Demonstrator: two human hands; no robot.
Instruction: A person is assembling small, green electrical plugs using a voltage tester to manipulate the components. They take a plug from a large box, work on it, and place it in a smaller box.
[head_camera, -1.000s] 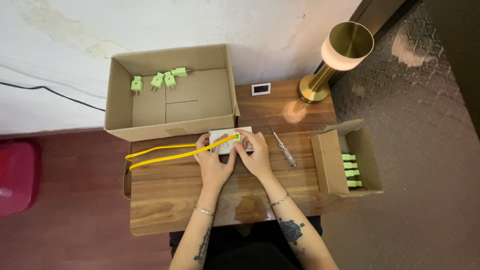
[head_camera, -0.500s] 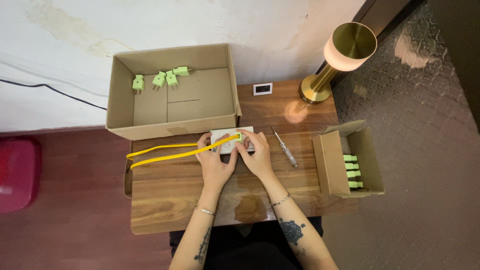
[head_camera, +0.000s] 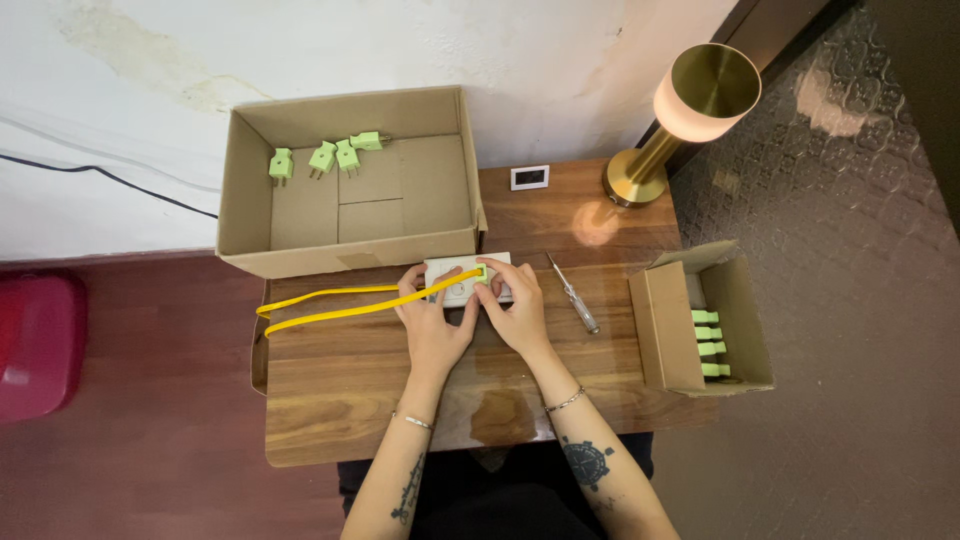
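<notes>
Barely any movement here: the right hand (head_camera: 515, 312) has crept a touch further over the white socket plate (head_camera: 465, 281), fingertips now curled at the green plug (head_camera: 482, 271) on the yellow cable (head_camera: 340, 305). The left hand (head_camera: 432, 325) has nudged in close beside that grip, thumb against the plate.

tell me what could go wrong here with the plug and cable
The yellow cable loops off the table's left edge, so a snag could tug the green plug out from under the left hand and right hand.
The white socket block lies loose and may slide under pressure.
The screwdriver beside the right hand could get knocked off.
</notes>
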